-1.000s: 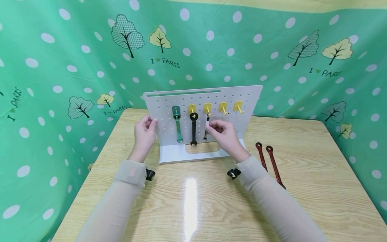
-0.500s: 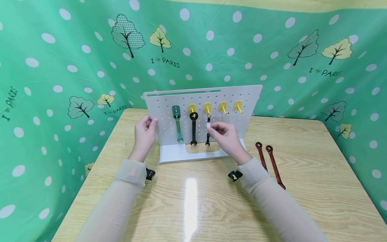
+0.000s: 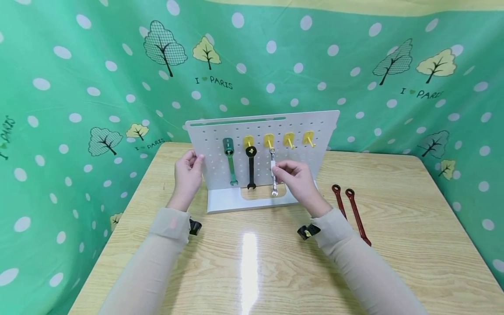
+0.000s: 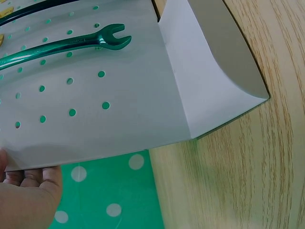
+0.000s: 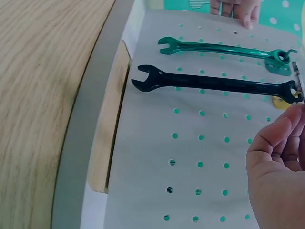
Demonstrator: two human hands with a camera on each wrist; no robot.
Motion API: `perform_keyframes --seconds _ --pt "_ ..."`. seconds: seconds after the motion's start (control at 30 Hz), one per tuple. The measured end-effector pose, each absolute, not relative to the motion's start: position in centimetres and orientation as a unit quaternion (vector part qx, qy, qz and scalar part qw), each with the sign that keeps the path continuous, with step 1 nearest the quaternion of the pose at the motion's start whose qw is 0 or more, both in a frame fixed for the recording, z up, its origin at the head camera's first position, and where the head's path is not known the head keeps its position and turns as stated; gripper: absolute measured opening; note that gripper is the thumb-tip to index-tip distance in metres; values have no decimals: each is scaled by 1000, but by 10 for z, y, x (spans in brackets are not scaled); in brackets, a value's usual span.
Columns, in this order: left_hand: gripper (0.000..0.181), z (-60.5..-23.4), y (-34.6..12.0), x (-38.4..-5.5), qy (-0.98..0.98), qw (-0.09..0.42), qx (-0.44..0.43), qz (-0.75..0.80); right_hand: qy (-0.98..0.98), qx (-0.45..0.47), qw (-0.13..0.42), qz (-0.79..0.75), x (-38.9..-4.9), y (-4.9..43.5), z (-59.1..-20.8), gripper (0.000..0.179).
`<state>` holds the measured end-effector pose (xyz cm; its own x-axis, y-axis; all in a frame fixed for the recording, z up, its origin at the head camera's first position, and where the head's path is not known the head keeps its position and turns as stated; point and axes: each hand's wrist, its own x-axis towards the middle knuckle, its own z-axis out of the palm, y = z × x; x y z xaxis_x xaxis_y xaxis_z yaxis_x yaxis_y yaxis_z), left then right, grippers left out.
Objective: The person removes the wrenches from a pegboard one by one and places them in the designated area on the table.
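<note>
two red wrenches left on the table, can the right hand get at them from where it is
Probably yes. The red wrenches lie flat on the table just beside the right hand, nothing between, though it holds the silver wrench now.

Bright, even light; glare streak on table (image 3: 249, 262).

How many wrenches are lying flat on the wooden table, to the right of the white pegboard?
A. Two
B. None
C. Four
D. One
A. Two red wrenches lie side by side on the table, right of the pegboard; the green, black and silver ones hang on the board.
</note>
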<state>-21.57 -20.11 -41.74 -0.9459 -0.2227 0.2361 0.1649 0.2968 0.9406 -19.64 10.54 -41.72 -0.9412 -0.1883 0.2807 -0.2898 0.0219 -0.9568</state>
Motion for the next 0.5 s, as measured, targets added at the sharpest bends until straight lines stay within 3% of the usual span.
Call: perform_keyframes --seconds 0.5 --pt "27 -417 -201 -215 -789 164 18 -592 -706 182 41 683 -194 106 -407 21"
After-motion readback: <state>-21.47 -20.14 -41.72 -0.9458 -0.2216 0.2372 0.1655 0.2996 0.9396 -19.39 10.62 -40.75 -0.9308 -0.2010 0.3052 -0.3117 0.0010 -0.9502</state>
